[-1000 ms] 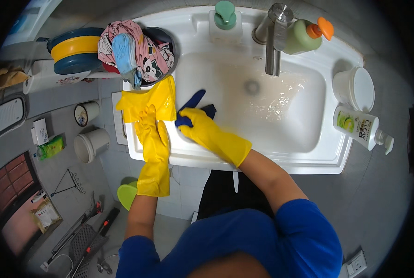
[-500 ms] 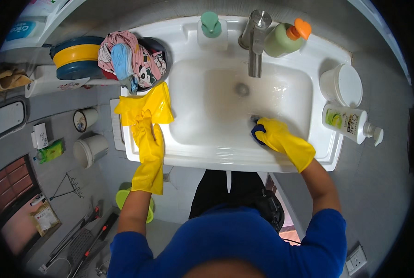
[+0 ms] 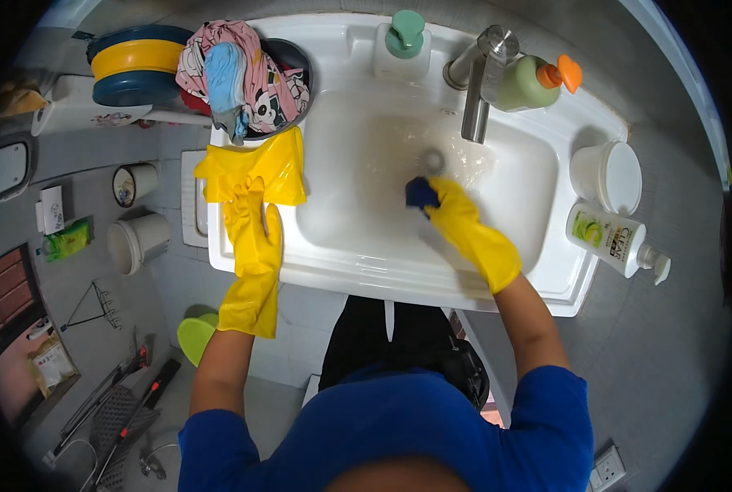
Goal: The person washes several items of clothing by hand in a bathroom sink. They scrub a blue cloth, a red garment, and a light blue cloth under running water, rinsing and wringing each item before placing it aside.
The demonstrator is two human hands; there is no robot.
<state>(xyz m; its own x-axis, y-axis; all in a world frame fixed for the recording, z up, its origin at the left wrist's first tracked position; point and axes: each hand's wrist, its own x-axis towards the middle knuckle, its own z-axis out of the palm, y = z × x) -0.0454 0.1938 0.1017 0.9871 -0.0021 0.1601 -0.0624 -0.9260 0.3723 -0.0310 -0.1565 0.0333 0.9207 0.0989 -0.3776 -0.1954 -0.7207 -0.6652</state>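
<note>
Head view: looking down on a dark blue cloth (image 3: 420,193), bunched over the basin of a white sink (image 3: 358,275), just on the near side of the drain (image 3: 433,161). Pinched at its right edge by the yellow-gloved right hand (image 3: 458,220), with fingers closed around it; cannot tell whether pressed onto the basin floor or lifted slightly off it. Around it, shallow brownish water (image 3: 386,148), rippled and glinting beneath a metal faucet (image 3: 476,102). Over at the left rim, under the fingertips of the yellow-gloved left hand (image 3: 253,225), a glossy yellow sheet (image 3: 280,168), creased and spread. With fingers stretched out and thumb set apart on that hand; cannot tell how firmly pressed down. Just beyond the sheet, at the far left corner, a dark bowl (image 3: 302,66) heaped with pink printed fabric (image 3: 251,86) and a light blue cloth (image 3: 223,75). Along the far rim, a dispenser with a green pump (image 3: 405,37) left of the faucet and, right beside it, a green bottle (image 3: 523,84) topped in orange. By the right rim, a lidded white tub (image 3: 616,176) next to a white pump bottle (image 3: 608,238), tilted in view. Farther out at lower left, a lime-green basin (image 3: 195,338) near the left forearm.
</note>
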